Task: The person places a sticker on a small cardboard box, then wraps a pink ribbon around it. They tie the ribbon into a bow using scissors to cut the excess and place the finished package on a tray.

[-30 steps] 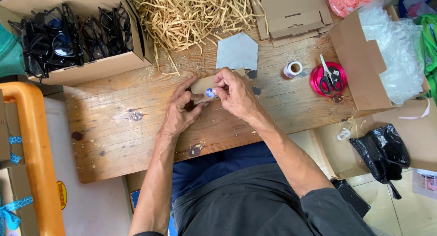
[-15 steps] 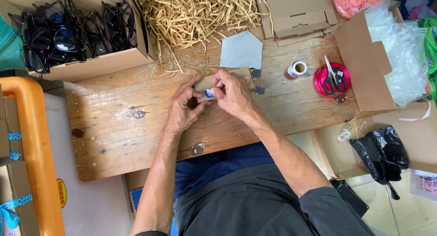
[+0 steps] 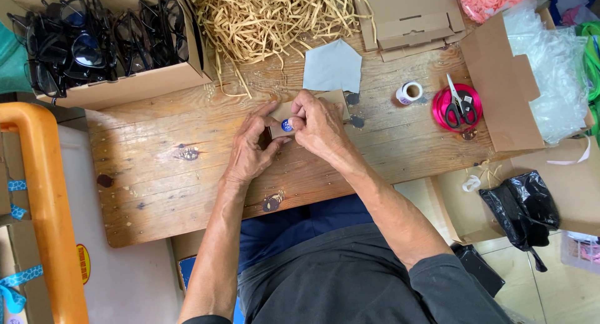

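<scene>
Both hands grip one small flat cardboard packet near the middle of the desk, toward its far edge: the left hand clasps its near end with fingers curled, and the right hand pinches a round blue sticker against it with thumb and forefinger. Both forearms reach up from the near edge, wrists bent inward.

Around them, largest first: one open carton of black glasses at the far left corner (too many to count), one heap of straw-coloured paper shred along the far edge, one folded flat box, one grey cloth just beyond the packet, one pink ribbon spool carrying one pair of scissors, and one small tape roll.
</scene>
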